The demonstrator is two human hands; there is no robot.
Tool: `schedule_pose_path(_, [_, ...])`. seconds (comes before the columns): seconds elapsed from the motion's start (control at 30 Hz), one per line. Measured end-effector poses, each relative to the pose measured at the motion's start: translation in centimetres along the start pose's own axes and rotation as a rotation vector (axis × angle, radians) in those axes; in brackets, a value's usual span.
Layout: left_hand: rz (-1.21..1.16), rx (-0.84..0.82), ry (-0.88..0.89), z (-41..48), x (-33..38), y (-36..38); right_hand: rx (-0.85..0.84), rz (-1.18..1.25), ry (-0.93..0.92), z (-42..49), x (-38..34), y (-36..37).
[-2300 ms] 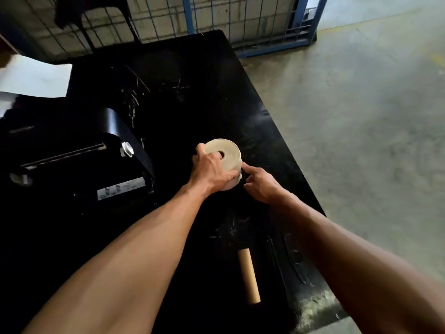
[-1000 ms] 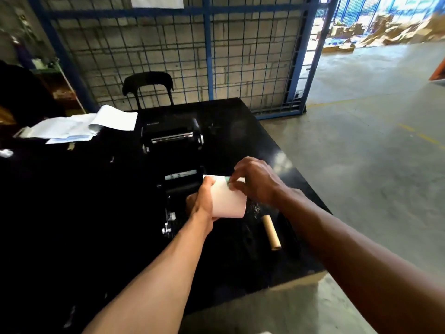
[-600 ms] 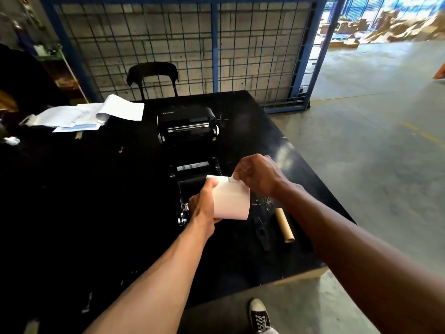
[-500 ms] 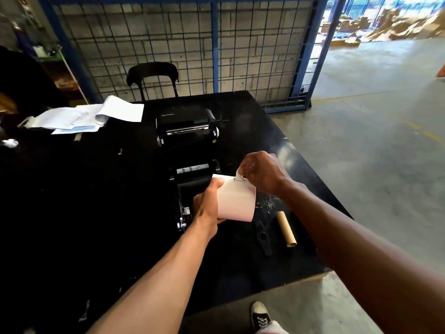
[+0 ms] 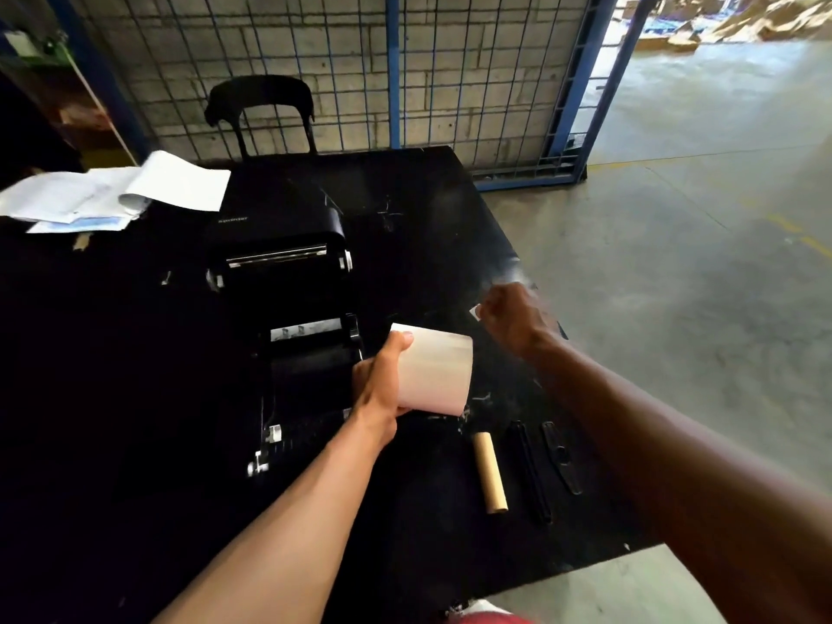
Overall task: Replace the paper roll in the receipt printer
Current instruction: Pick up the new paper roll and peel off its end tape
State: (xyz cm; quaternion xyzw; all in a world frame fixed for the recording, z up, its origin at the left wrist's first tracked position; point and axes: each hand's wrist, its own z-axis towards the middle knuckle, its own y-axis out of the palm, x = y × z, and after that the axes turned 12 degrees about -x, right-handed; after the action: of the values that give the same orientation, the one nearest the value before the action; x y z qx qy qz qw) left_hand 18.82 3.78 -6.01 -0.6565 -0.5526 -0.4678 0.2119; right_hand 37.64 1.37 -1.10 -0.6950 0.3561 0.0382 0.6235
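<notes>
a: black table (image 5: 112, 398) filled most of your view, with a blue wire-mesh fence (image 5: 391, 69) and a black chair (image 5: 261, 110) behind it, and loose papers (image 5: 117, 195) at the far left corner.

b: where was your paper roll?

a: in your left hand (image 5: 380, 385). the paper roll (image 5: 434, 371) sat lifted above the table, just right of the open receipt printer (image 5: 292, 317). your thumb lay across its near left edge and your fingers wrapped round the side hidden from the camera, so the roll stuck out to the right of your palm.

b: and your other hand?

a: your right hand (image 5: 513, 322) was up and to the right of the roll, clear of it, curled into a loose fist. it was blurred. a small white scrap (image 5: 475, 312) showed at your fingertips, pinched there as far as i could tell.

b: anything else on the table near you?

a: a bare cardboard core (image 5: 490, 472) lay flat below the roll, near the table's right edge. just right of it lay two slim black parts (image 5: 531, 470), side by side. the printer's lid was swung back, its bay dark inside.
</notes>
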Motion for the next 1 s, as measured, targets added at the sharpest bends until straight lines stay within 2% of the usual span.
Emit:
schedule_pose_path(0.1, [-0.011, 0.033, -0.013, 1.3, -0.2, 1.1, -0.081, -0.036, 0.021, 1.7, 2.0, 0.4])
schedule_pose_path(0.2, [-0.041, 0.069, -0.033, 2.5, -0.6, 1.9, -0.177, -0.142, -0.033, 3.3, 3.8, 1.1])
schedule_pose_path(0.37, [-0.056, 0.102, -0.051, 3.6, -1.3, 2.9, -0.237, -0.355, -0.146, 6.0, 6.6, 3.0])
schedule_pose_path(0.53, [-0.087, 0.159, -0.082, 4.3, -2.0, 3.6, -0.329, -0.505, -0.182, 6.8, 10.6, 5.6])
schedule_pose_path(0.73, [-0.088, 0.185, -0.119, 5.2, -2.5, 4.1, -0.328, -0.412, -0.196, 6.1, 12.9, 7.3])
schedule_pose_path(1.0, [-0.111, 0.17, -0.134, 4.6, -2.9, 5.1, -0.41, -0.363, -0.1, 4.1, 13.1, 6.9])
